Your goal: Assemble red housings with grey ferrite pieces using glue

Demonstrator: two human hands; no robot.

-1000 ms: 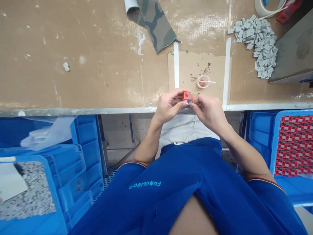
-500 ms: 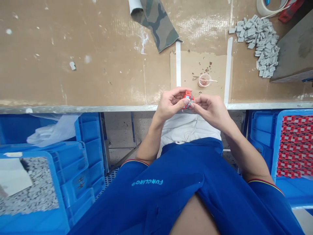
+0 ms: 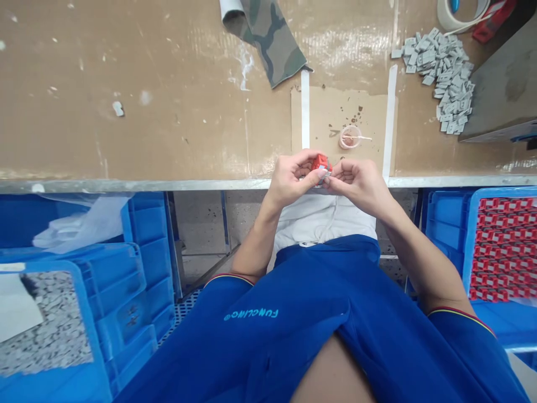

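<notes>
My left hand (image 3: 291,178) is closed around a small red plastic block (image 3: 321,163) with grey parts on it, held above the table's front edge. Its thumb lies along the near face of the block, and the forefinger curls over the far side. From the right, the thumb and forefinger of my right hand (image 3: 356,182) pinch a small light-grey plastic piece (image 3: 326,174) against the block. The fingers partly cover that piece, so its shape is unclear. Just beyond the hands, a small clear cup (image 3: 349,137) with a white stick across it stands on a cardboard sheet (image 3: 321,112).
Grey plastic pieces (image 3: 451,84) lie heaped at the back right, beside a metal box (image 3: 501,84) and a tape roll (image 3: 447,19). Camouflage cloth (image 3: 277,45) lies at the back. Blue crates hold grey pieces (image 3: 59,319) at left and rows of red blocks (image 3: 503,246) at right.
The red block has tilted slightly in my left hand. My right fingers have shifted a little left and stay against it. The view has moved slightly.
</notes>
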